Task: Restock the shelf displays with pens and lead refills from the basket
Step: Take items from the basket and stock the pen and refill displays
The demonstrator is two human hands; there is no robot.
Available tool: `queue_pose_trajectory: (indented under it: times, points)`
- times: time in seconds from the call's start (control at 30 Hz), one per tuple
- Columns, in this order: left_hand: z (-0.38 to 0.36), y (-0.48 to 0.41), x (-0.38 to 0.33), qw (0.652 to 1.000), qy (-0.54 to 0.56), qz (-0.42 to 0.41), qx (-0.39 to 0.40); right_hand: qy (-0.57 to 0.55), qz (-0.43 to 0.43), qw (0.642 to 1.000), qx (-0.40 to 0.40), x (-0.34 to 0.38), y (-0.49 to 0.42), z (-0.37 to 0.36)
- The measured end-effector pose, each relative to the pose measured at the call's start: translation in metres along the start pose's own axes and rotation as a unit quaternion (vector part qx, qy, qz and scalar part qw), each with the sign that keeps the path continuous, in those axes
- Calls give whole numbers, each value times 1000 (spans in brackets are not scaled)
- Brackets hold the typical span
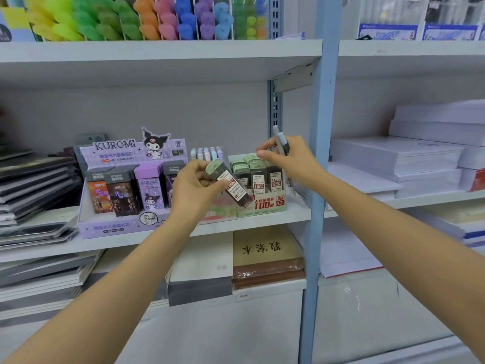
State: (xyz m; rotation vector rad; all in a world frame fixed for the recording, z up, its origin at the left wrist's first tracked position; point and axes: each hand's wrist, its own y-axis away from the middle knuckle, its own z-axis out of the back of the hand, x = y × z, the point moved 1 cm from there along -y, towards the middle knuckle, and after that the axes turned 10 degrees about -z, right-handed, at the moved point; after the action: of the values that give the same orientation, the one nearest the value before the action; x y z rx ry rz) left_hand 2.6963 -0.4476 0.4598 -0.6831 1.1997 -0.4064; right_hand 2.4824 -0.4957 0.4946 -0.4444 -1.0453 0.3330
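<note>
My left hand (pixel 195 186) grips a green-capped lead refill case (pixel 231 183), tilted, in front of the middle shelf. My right hand (pixel 287 160) holds a couple of pens (pixel 280 141) upright above the green lead refill display box (pixel 262 203), which holds several matching cases. To its left stands a purple Kuromi refill display box (pixel 123 224) with several cases. Pastel pens (pixel 207 153) stand behind my left hand. The basket is out of view.
A blue shelf upright (pixel 319 179) rises just right of my right hand. Stacks of white paper (pixel 409 164) fill the right bay, dark notebooks (pixel 34 185) the left. Colourful highlighters (pixel 147 19) line the top shelf. Brown and grey notebooks (pixel 265 258) lie on the lower shelf.
</note>
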Motion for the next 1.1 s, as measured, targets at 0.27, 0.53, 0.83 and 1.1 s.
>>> queue_pose_trajectory:
  times: [0.27,0.53,0.83,1.1]
  points:
    - [-30,1,-11,998,31,-23,50,-1,48,991,125,19,19,-9]
    - [-30,11,6,903,-341,-221,137,-49,35,995,-76,11,7,23]
    - [-34,17,22,821,-467,-265,196,-17,43,989,-139,8,1,15]
    - [-34,17,25,826,-449,-282,191,63,22,997,-39,-6,2,-2]
